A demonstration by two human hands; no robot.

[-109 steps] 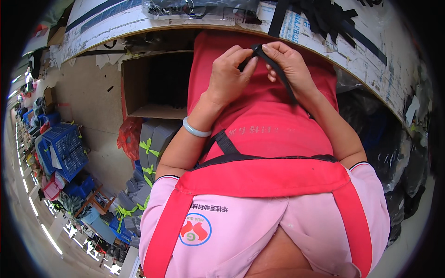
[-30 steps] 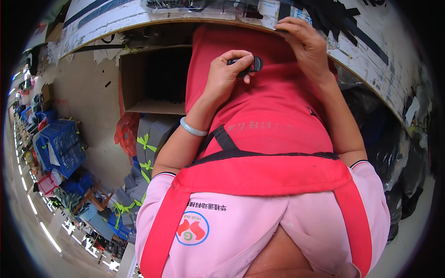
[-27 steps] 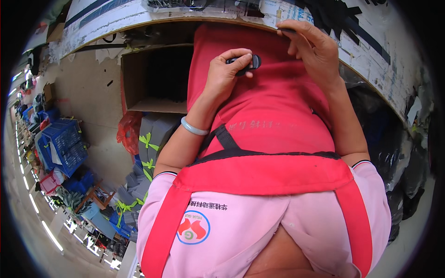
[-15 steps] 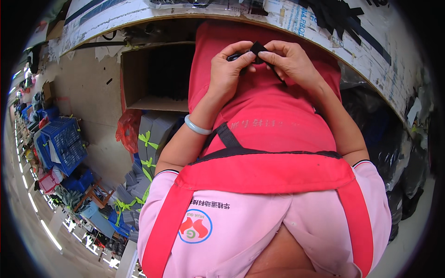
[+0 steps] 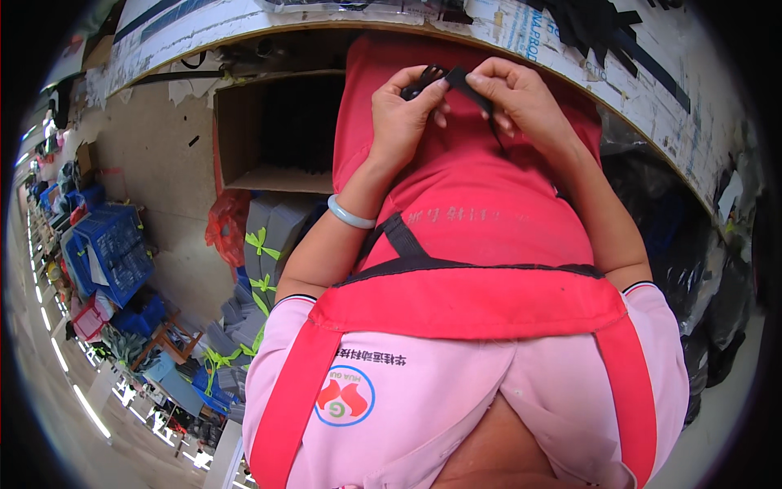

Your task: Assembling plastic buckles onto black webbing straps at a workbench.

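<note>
My left hand (image 5: 407, 106) pinches a small black buckle (image 5: 425, 80) above my lap, over my red apron (image 5: 481, 220). My right hand (image 5: 521, 102) grips the end of a black strap (image 5: 471, 84) right beside the buckle, and the strap hangs down past my fingers. Both hands sit close together, almost touching, just below the curved edge of the worktable (image 5: 652, 106). A pale green bangle (image 5: 349, 215) circles my left wrist.
More black straps (image 5: 603, 24) lie in a pile on the worktable. An open cardboard box (image 5: 269, 134) sits under the table at the left. Grey bundles tied with green bands (image 5: 261, 244), an orange bag (image 5: 228, 232) and blue crates (image 5: 110, 253) stand on the floor to my left.
My right hand reached up to the table top a second ago, then came back down with a strap to meet the buckle in my left hand.
</note>
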